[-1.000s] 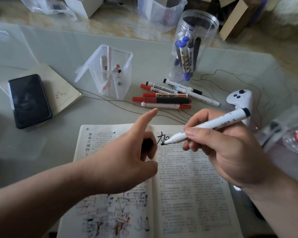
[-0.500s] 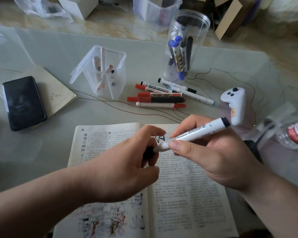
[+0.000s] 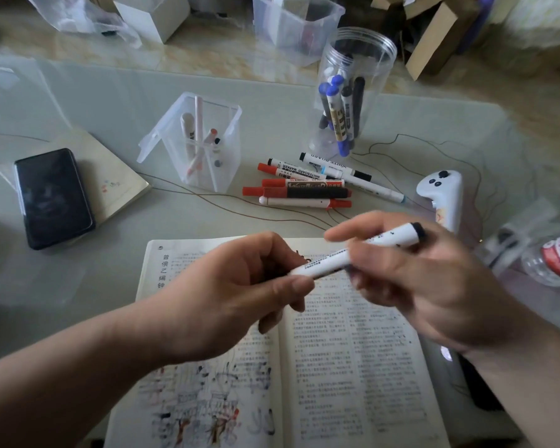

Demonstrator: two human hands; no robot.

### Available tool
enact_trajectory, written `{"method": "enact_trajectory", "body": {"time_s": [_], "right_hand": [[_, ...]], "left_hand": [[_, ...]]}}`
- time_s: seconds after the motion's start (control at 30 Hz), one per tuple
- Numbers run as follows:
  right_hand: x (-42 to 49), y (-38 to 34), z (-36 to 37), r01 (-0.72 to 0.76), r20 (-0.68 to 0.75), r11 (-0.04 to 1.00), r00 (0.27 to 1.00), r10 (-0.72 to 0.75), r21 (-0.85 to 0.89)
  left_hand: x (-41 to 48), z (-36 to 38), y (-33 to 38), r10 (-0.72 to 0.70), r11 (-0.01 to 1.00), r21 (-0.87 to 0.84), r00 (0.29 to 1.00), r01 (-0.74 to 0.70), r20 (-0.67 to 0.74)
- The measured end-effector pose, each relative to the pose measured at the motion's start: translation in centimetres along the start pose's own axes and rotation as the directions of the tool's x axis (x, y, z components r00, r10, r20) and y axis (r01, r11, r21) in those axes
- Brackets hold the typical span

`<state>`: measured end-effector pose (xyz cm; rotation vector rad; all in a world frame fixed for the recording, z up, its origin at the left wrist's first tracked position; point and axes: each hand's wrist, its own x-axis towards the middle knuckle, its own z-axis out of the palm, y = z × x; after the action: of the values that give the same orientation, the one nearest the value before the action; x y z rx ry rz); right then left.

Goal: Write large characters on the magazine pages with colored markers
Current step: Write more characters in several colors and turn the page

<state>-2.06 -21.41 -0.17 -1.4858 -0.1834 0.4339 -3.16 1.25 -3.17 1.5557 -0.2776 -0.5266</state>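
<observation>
As right hand [image 3: 434,286] grips the marker [image 3: 325,264], left hand [image 3: 227,295] pinches its end.

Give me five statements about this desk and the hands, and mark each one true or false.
1. The left hand and the right hand both hold the white marker above the open magazine. True.
2. The round jar is empty. False: it holds blue and black markers.
3. The black phone lies on a notebook. True.
4. The loose markers lying near the jar all have blue caps. False: several have red caps.
5. The white controller stands left of the phone. False: it stands far to the right of the phone, beyond the right hand.
</observation>
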Motion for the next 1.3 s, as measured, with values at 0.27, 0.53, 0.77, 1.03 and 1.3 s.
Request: {"method": "enact_trajectory", "body": {"time_s": [0.27,0.53,0.77,1.03,1.3], "right_hand": [[-1.2,-0.4,-0.2,0.096,0.12,0.871,0.992,-0.043,-0.482],[-1.1,0.8,0.9,0.281,0.247,0.684,0.957,-0.149,-0.673],[-1.9,1.7,2.7,0.234,0.106,0.805,0.972,-0.211,-0.545],[-0.8,1.8,3.8,-0.384,0.006,0.862,0.914,0.405,0.33],[0.5,1.6,1.2,-0.203,-0.192,0.968,0.954,0.229,0.146]], "left_hand": [[0.7,0.6,0.7,-0.224,0.922,-0.367,0.946,0.127,-0.235],[0.8,0.9,-1.0,-0.053,0.924,0.344,0.944,0.17,-0.325],[0.5,0.9,-0.1,0.215,0.841,0.54,0.896,0.032,-0.388],[0.4,0.9,0.7,0.327,0.764,0.644,0.883,-0.038,-0.336],[0.8,-0.7,-1.4,0.21,0.596,0.802,0.972,-0.041,-0.106]]}}
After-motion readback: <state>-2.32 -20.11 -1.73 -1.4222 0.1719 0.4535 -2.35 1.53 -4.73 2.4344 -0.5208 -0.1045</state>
